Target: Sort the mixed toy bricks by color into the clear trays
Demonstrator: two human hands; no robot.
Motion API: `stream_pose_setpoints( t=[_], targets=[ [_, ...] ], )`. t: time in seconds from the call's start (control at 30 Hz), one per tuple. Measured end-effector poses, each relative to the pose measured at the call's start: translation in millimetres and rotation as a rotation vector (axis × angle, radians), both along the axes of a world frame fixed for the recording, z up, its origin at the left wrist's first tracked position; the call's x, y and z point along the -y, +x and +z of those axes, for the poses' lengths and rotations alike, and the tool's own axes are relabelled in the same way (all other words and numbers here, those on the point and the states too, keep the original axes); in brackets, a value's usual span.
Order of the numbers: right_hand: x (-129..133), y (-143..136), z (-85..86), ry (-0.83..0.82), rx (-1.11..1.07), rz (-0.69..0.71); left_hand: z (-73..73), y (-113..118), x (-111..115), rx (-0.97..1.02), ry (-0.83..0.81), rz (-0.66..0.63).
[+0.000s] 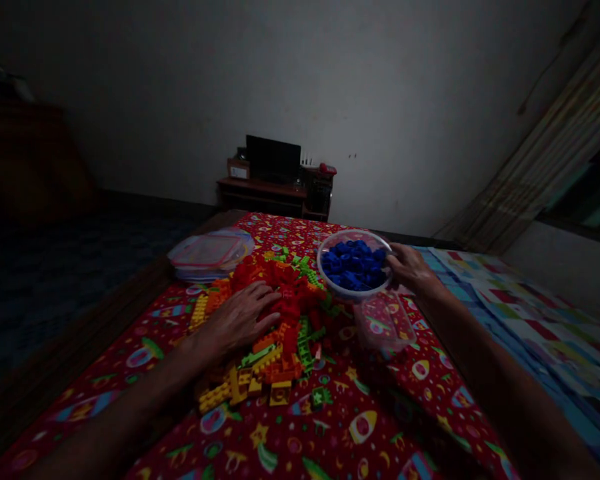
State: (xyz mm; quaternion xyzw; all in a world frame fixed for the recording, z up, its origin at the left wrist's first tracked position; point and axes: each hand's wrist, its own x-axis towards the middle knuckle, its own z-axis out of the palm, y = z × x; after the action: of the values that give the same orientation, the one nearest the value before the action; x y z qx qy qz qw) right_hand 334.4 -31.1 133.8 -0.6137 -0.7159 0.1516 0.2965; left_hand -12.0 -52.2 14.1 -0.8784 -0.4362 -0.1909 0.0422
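Note:
A round clear plastic tub [351,293] full of blue toy bricks [356,265] is tilted towards me. My right hand [407,267] grips its right rim. My left hand [245,310] lies with stretched fingers on a loose pile of toy bricks. Red bricks [285,283] fill the far part of this pile. Yellow bricks [215,398] and orange ones are at its near and left sides, with green bricks [305,343] along the right. What is under my left palm is hidden. Just below the tub sits a clear rectangular container [387,323].
A stack of clear lids or containers [210,253] stands left of the pile. All this rests on a red patterned cloth [330,433]. Beyond it, a monitor [273,159] stands on a low desk [265,189]. A patchwork cover [545,300] lies to the right.

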Motion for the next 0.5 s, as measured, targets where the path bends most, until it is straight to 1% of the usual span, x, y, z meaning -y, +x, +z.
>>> stream_pose_setpoints(
  t=[0.07, 0.2, 0.3, 0.4, 0.5],
  targets=[
    [-13.4, -29.9, 2.2, 0.050, 0.180, 0.037, -3.6, -6.4, 6.8, -0.004, -0.018, 0.008],
    [-29.3, -82.3, 7.0, 0.192, 0.589, 0.072, -18.1, -20.9, 11.6, 0.005, -0.002, 0.015],
    [-33.2, -115.6, 10.0, 0.172, 0.760, 0.094, -25.0, -26.5, 13.0, 0.031, 0.024, 0.005],
    [-32.9, -142.4, 8.3, 0.158, 0.827, 0.124, -22.1, -25.4, 13.5, 0.073, 0.042, -0.018],
    [-30.1, -161.4, -0.9, 0.267, 0.914, 0.157, -11.6, -21.3, 9.3, 0.140, 0.108, -0.036]
  ],
)
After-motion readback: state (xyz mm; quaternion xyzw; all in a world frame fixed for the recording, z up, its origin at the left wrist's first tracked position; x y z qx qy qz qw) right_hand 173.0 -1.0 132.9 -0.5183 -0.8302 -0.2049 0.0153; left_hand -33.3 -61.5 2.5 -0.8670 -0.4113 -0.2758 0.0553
